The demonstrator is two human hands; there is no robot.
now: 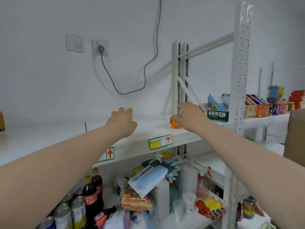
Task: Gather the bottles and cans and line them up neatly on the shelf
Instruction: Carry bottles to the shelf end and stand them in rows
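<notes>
Top board [148,128]: white and level. An orange bottle [174,123] stands toward the rear right, and a green box [217,114] stands near it on the right, beside the post [240,63].
Front edge: two price tags [160,142], each with a red arrow.
Lower board [189,220]: crowded.
Lower board, left: cola bottles [94,190] and cans [72,210], packed close together.
Lower board, middle: mask packs [148,177] lean on a white carton [160,197], with a snack bag [134,200] just in front.
Lower board, right: spray bottles [202,185] and cups [188,201].
Right bay [264,119]: snack boxes [260,109] stand in a row, with a jar [276,93] behind them.
</notes>
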